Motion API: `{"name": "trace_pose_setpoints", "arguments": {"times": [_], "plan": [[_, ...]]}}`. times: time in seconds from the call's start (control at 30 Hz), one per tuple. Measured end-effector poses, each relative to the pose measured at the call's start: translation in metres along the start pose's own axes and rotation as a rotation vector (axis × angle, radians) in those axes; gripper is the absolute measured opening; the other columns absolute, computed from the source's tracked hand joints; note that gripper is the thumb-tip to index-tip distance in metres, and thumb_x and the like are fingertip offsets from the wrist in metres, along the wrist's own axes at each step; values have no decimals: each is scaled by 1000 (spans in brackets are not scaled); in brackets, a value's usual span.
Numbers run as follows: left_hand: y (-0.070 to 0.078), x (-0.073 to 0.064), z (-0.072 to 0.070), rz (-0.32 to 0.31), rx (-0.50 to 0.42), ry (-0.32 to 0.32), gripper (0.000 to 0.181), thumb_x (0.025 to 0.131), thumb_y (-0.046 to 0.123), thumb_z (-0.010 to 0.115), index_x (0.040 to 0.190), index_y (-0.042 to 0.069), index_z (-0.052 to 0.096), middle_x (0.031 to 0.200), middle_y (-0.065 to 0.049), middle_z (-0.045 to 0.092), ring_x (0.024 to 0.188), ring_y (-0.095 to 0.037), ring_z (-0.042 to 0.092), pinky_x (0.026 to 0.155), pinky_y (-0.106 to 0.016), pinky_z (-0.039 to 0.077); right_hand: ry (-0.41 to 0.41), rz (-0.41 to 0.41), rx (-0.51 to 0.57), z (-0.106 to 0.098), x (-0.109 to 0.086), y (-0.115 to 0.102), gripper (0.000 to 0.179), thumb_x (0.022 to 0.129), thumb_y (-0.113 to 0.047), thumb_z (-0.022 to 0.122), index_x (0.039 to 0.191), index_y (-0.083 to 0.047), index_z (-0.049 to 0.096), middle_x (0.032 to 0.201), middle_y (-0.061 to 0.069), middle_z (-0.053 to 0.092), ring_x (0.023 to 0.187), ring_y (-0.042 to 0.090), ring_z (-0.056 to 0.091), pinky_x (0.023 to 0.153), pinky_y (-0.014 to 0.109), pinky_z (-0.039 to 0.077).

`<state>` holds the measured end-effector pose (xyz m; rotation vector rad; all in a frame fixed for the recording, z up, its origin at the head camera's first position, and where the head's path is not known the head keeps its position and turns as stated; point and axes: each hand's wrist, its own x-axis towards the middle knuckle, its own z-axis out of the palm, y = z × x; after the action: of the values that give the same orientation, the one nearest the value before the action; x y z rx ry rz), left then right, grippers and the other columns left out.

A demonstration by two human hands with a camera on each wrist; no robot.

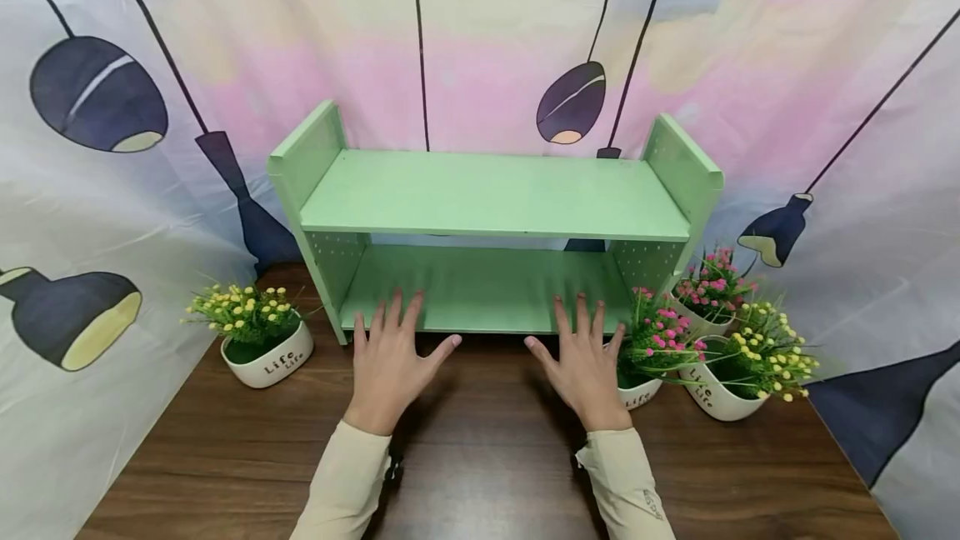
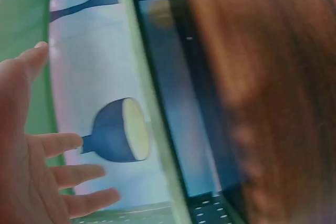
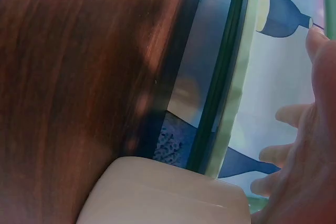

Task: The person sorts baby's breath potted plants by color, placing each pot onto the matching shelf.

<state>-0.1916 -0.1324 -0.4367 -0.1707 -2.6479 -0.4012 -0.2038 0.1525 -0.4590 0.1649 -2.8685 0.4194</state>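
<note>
A green two-tier desk shelf (image 1: 495,194) stands on the brown wooden table, against the printed curtain. In front of its lower board, my left hand (image 1: 393,373) has its fingers spread and holds nothing. My right hand (image 1: 588,369) mirrors it near the shelf's right end, fingers also apart, palm bare. Whether either hand touches the shelf or the table, I cannot tell. Close beside the right hand sits a white pot with pink flowers (image 1: 660,340), partly hidden by it. Both wrist views show the shelf's front edge (image 2: 152,103) and spread fingers.
Left of the shelf stands a white pot of yellow flowers (image 1: 273,357). Another yellow-flowered pot (image 1: 723,394) and a second pink-flowered one (image 1: 708,286) are grouped at the right. Behind hangs a curtain (image 1: 480,48) with printed lamps.
</note>
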Motion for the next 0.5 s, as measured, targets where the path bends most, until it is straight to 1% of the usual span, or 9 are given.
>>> {"name": "trace_pose_setpoints", "arguments": {"times": [0.1, 0.2, 0.27, 0.37, 0.43, 0.5], "plan": [[2, -5, -12, 8, -75, 33, 85, 92, 65, 71, 154, 10, 55, 145, -24, 62, 129, -48, 60, 112, -69, 38, 4, 6, 6, 0, 0, 1, 88, 102, -70, 49, 169, -18, 27, 173, 24, 17, 158, 53, 9, 116, 82, 5], [-1, -12, -22, 20, -134, 83, 72, 95, 54, 74, 149, 9, 61, 134, -23, 69, 118, -46, 66, 102, -65, 47, 12, 7, 14, 0, -1, 1, 88, 102, -69, 50, 169, -18, 28, 173, 24, 18, 158, 53, 9, 116, 82, 5], [-5, -18, -28, 16, -162, 113, 63, 96, 47, 76, 143, 7, 65, 129, -23, 72, 113, -46, 68, 96, -64, 51, 17, 6, 19, 0, -2, 2, 87, 102, -69, 51, 169, -18, 29, 173, 24, 19, 158, 53, 10, 116, 82, 5], [-12, -28, -37, -22, -199, 136, 50, 98, 41, 75, 135, 8, 71, 124, -20, 74, 107, -44, 70, 87, -63, 54, 25, 4, 22, 0, -2, 2, 86, 102, -67, 52, 168, -17, 31, 172, 25, 20, 158, 53, 12, 116, 82, 7], [-18, -34, -43, -65, -222, 144, 43, 99, 39, 74, 131, 9, 73, 121, -17, 75, 105, -42, 71, 84, -63, 54, 34, 4, 26, 0, -2, 2, 86, 101, -66, 54, 168, -17, 32, 172, 26, 21, 157, 54, 13, 116, 82, 9], [-25, -40, -49, -116, -250, 149, 38, 100, 37, 73, 128, 11, 75, 119, -14, 75, 106, -41, 71, 83, -62, 53, 36, 7, 30, -1, -3, 2, 85, 101, -66, 55, 167, -17, 33, 172, 26, 21, 157, 54, 14, 116, 82, 9]]}}
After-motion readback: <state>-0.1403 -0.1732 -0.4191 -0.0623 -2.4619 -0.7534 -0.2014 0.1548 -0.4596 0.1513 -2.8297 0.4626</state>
